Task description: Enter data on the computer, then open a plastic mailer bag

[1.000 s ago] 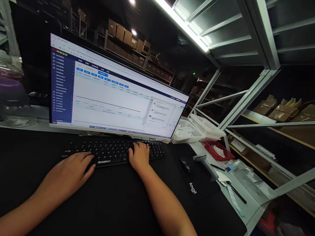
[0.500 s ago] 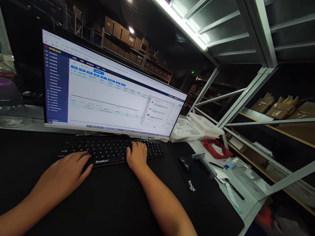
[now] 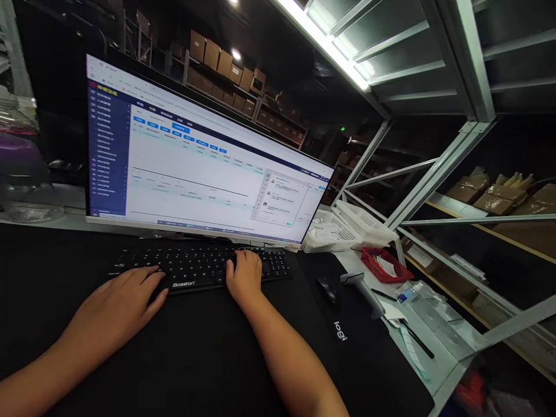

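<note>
Keyboard (image 3: 195, 269) lies below monitor (image 3: 191, 188); left hand (image 3: 119, 298) and right hand (image 3: 244, 279) rest there, thumbs apart from fingers, gripping nothing — 1 pop-up window (image 3: 280, 200) displayed, text illegible, work done or left undetermined

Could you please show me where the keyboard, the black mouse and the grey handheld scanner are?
Keyboard (image 3: 197, 266): head view, on the keys near its middle.
Black mouse (image 3: 327, 291): head view, on the middle of its top.
Grey handheld scanner (image 3: 366, 293): head view, on its upper handle.
</note>
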A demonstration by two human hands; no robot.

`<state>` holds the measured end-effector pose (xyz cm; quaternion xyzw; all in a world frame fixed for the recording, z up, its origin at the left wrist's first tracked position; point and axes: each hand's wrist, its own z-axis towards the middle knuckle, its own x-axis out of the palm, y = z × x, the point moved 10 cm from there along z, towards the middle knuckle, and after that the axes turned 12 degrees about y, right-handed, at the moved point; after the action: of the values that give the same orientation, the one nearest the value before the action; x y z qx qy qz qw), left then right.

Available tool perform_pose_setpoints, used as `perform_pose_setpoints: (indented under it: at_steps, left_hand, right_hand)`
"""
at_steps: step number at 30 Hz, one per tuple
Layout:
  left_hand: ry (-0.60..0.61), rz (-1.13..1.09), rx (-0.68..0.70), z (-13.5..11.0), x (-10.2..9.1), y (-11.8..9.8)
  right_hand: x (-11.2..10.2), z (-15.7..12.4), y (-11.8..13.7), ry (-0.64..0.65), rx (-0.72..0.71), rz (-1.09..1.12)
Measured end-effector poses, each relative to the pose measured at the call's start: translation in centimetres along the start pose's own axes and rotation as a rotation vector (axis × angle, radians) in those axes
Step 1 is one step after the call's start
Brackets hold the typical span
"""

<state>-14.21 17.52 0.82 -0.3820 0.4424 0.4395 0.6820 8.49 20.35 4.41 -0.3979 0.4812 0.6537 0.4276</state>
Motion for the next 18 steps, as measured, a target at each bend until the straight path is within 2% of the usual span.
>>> perform_pose_setpoints:
  at_steps: [4, 11, 18]
  left_hand:
    - [0.008, 0.002, -0.016, -0.2, -0.4, -0.2]
    - [-0.025, -0.14, -0.08, -0.5, -1.1, 0.5]
    - [-0.043, -0.164, -0.113, -0.7, -0.8, 1.1]
  right_hand:
    - [0.4, -0.1, 0.5, 0.027, -0.04, 0.006]
    - [1.7, -1.5, 4.1, 0.103, -0.284, 0.001]
    - [2.1, -1.9, 4.8, 0.101, -0.294, 0.013]
